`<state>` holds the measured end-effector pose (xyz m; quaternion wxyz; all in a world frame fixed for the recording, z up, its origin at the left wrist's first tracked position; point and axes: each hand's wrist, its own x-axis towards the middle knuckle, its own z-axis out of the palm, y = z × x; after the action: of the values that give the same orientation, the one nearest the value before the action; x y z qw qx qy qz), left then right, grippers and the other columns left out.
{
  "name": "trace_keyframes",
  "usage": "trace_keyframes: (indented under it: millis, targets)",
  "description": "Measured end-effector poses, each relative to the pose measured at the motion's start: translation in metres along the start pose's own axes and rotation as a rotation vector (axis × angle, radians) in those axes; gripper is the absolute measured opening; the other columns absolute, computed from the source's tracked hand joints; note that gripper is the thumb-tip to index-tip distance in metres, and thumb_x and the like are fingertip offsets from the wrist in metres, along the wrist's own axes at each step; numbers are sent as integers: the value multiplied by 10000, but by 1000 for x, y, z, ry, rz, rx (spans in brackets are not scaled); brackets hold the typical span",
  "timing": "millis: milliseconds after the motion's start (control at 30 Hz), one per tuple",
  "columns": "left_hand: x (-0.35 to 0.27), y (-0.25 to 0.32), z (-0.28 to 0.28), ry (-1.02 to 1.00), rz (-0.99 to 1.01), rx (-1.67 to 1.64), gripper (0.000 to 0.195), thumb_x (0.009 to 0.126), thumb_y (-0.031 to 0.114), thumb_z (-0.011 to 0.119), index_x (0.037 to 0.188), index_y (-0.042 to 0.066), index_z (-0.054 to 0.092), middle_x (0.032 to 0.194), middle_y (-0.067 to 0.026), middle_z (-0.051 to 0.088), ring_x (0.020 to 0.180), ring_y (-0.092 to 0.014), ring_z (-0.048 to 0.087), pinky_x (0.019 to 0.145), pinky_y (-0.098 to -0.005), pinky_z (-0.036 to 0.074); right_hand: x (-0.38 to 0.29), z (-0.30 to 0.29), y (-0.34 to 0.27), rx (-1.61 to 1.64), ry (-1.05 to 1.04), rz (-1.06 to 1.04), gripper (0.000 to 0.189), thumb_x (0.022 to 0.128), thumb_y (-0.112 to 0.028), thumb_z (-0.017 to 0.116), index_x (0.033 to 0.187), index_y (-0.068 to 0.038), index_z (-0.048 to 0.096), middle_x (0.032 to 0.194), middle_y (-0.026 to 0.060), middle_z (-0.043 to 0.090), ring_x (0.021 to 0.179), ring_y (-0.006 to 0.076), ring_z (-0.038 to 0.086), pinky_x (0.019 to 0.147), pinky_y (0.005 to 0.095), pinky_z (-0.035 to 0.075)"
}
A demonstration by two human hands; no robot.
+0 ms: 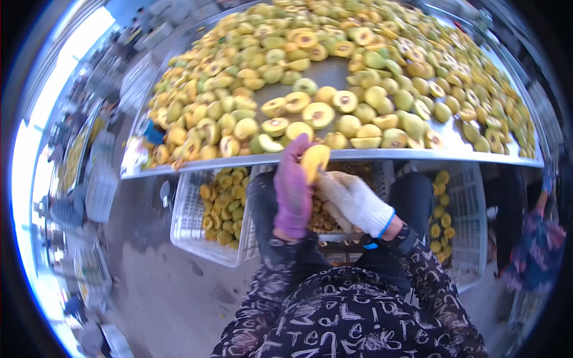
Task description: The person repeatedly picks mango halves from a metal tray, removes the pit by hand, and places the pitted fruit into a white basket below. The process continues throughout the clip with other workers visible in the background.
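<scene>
My left hand [293,192], in a purple glove, holds a yellow fruit half [315,163] upright just in front of the metal table's near edge. Close against the fruit's lower right side is my right hand [353,199], in a white knitted glove with a blue cuff edge. Its fingers are curled around something small and dark that is mostly hidden; I cannot tell what it is. Beyond both hands, many halved yellow-green fruits [318,115] lie on the metal table [286,91], some cut side up with brown centres, others skin side up.
White plastic crates stand under the table edge, one at left [179,232] and one at right [474,241], both with fruit halves. Between my knees, a container holds small brown pieces [324,217]. A blue object [153,134] sits at the table's left corner. Another person [535,250] is at far right.
</scene>
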<state>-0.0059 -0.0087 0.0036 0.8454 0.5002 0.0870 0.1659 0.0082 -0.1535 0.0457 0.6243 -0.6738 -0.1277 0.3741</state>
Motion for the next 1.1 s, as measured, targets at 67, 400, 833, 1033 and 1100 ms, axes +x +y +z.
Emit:
trace_keyframes:
  millis: [67, 400, 833, 1033, 1100]
  targets:
    - [-15, -16, 4, 168, 784, 730, 505, 787, 153, 766, 1226, -17, 582, 1177, -139, 626, 1058, -254, 607, 947, -354, 480, -2, -4, -7, 25, -111, 59, 384, 1047, -346, 447, 1029, 3, 604, 706, 0, 570, 624, 69, 532, 563, 247, 430]
    - [-26, -8, 13, 370, 363, 307, 102, 927, 78, 637, 940, -9, 688, 897, -21, 686, 758, -119, 598, 665, -280, 493, 15, -24, 5, -73, -445, 165, 306, 1007, -277, 493, 857, -26, 584, 702, 29, 571, 608, 122, 551, 532, 243, 431]
    - [-7, 98, -151, 848, 266, 1196, 238, 896, 211, 709, 982, -9, 675, 954, -60, 635, 802, -188, 588, 752, -334, 497, 68, -48, 81, -27, -198, 412, 355, 992, -445, 475, 885, -130, 598, 623, -31, 513, 439, 95, 436, 395, 264, 337]
    - [132, 71, -101, 49, 648, 1417, 207, 791, 125, 760, 969, 50, 685, 921, -92, 666, 855, -256, 642, 782, -357, 512, 70, -46, 90, -338, -183, 281, 406, 998, -447, 469, 1049, -83, 641, 686, 57, 611, 549, 181, 569, 496, 336, 437]
    - [198, 56, -62, -99, 594, 1487, 230, 813, 167, 745, 1005, 47, 710, 910, -66, 689, 819, -178, 649, 737, -324, 516, 68, -53, 93, -325, -132, 225, 403, 1006, -426, 459, 1077, -78, 650, 792, 99, 651, 619, 187, 606, 538, 337, 464]
